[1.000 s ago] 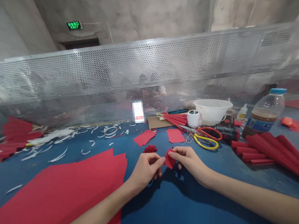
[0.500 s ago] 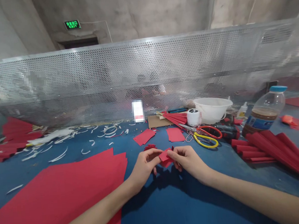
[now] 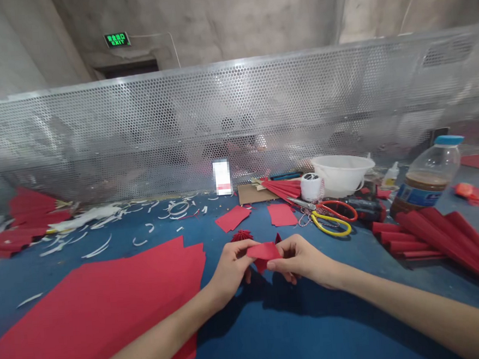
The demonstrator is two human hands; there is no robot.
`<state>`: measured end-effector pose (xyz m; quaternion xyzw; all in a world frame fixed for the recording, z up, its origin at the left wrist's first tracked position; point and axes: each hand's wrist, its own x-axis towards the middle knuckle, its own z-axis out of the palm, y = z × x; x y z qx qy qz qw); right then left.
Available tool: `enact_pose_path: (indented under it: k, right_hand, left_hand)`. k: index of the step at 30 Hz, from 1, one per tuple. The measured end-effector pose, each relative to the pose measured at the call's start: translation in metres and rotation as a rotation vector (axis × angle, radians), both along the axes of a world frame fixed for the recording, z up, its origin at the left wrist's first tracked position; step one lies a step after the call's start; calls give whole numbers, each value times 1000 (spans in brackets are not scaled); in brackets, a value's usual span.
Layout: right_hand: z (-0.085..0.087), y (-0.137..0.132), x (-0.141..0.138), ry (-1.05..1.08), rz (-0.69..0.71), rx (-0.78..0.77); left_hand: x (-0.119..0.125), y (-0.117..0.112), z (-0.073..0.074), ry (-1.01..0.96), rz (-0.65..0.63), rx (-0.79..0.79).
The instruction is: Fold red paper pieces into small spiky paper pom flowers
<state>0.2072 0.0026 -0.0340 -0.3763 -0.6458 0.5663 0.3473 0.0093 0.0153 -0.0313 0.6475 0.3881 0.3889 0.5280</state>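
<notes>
Both my hands are over the blue table, pinching a small folded piece of red paper (image 3: 264,251) between them. My left hand (image 3: 231,267) grips its left end, and my right hand (image 3: 298,257) holds its right end. Part of the paper is hidden behind my fingers. Just beyond my hands sits a small red paper rosette (image 3: 242,235). A large stack of red paper sheets (image 3: 88,310) lies to the left, under my left forearm.
Two red paper squares (image 3: 233,219) lie ahead, near scissors with yellow handles (image 3: 330,223) and a white bowl (image 3: 341,175). Pleated red paper fans (image 3: 440,236) and a plastic bottle (image 3: 428,180) stand right. White scraps (image 3: 100,238) lie left, before a perforated metal panel (image 3: 219,121).
The red paper piece now sits flatter and wider between my hands. My right hand has moved slightly right, and more of the rosette shows.
</notes>
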Motion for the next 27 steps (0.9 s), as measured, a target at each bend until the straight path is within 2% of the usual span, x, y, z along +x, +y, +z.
enact_pose_path:
  k: [3, 8, 13, 17, 19, 23, 27]
  right_hand:
    - [4, -4, -2, 19, -26, 80]
    - [6, -7, -7, -3, -35, 105]
    - [2, -2, -6, 50, -126, 74]
    - [2, -2, -5, 55, -104, 60]
    - [2, -1, -5, 61, -105, 41]
    - [0, 0, -5, 147, -160, 8]
    - [-1, 2, -5, 200, -159, -49]
  left_hand:
    - [-1, 5, -3, -92, 2, -107]
    - [-1, 5, -3, -44, -25, -83]
    - [1, 0, 3, -19, -26, -77]
    - [1, -2, 3, 30, 31, 9]
    - [1, -2, 3, 0, 60, 4]
    - [1, -1, 3, -70, 39, -54]
    - [1, -2, 2, -92, 75, -24]
